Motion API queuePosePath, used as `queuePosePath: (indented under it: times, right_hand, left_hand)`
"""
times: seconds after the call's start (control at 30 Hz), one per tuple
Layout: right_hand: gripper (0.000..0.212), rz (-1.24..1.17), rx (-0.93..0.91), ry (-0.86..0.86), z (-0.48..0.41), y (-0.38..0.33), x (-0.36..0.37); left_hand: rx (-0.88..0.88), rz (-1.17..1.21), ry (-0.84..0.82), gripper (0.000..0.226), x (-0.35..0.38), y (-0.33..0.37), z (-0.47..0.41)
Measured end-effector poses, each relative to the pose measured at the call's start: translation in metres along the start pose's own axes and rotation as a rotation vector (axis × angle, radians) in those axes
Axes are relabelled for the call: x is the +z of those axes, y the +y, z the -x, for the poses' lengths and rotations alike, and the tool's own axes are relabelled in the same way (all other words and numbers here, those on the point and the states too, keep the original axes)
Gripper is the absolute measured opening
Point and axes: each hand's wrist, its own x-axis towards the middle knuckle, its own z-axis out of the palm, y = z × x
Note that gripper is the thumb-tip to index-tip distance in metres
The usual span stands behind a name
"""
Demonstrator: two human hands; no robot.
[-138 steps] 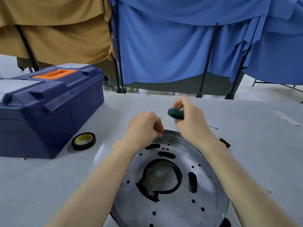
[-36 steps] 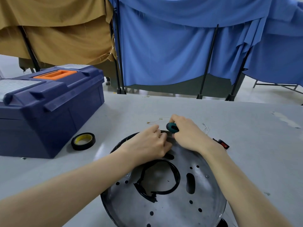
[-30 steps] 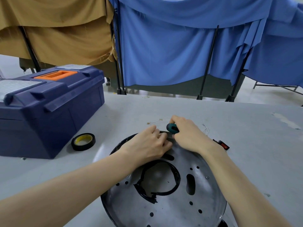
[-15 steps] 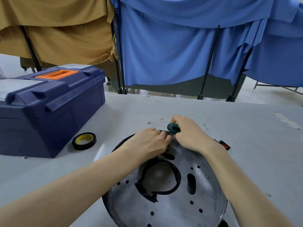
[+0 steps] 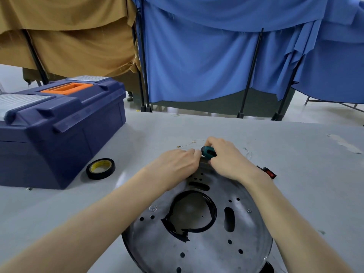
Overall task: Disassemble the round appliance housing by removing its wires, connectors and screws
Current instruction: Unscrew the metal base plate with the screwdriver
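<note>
The round metal housing lies flat on the grey table, with several holes, two screws and a black ring around its centre opening. My right hand grips a green-handled screwdriver at the housing's far rim. My left hand rests on that same rim, fingers curled against the tool; what they pinch is hidden. A thin wire with small terminals lies just beyond the hands. A black switch with a red rocker sits to the right.
A dark blue toolbox with an orange handle stands at the left. A roll of black tape lies in front of it. Blue and tan curtains on black stands hang behind the table's far edge.
Since 4.6 s ago both hands came down from above onto the housing's far rim. Over the last second they have stayed there almost still.
</note>
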Motion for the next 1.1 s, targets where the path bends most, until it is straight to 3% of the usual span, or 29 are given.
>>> queuePosePath:
  times: [0.33,0.47,0.57,0.67,0.8,0.9,1.0,1.1]
  right_hand:
    - [0.024,-0.023,0.017,0.003,0.002,-0.001,-0.001]
    - [0.021,-0.012,0.035,0.014,0.001,0.0,-0.001]
    - [0.018,-0.15,0.006,0.123,0.002,-0.002,-0.007]
    - [0.031,-0.402,-0.08,0.167,0.009,-0.011,-0.02]
    - [0.036,-0.413,-0.112,0.191,0.014,-0.018,-0.027]
    - [0.03,-0.369,-0.031,0.174,0.017,-0.01,-0.041]
    - [0.012,-0.247,0.142,0.114,0.017,0.02,-0.06]
    - [0.015,-0.181,0.362,0.019,0.017,0.056,-0.069]
  left_hand:
    - [-0.112,0.109,-0.009,0.041,-0.007,-0.005,0.002]
    - [-0.19,0.212,0.056,0.03,-0.01,-0.018,-0.002]
    - [-0.242,0.4,0.091,0.011,-0.016,-0.025,-0.004]
    - [-0.286,0.684,0.163,0.011,-0.023,-0.025,-0.003]
    - [-0.284,0.889,0.216,0.009,-0.026,-0.017,-0.003]
    - [-0.327,0.82,0.191,0.025,-0.021,-0.013,-0.005]
    - [-0.347,0.505,0.049,0.056,-0.004,-0.007,-0.005]
    - [-0.347,0.414,-0.083,0.046,0.012,0.0,-0.003]
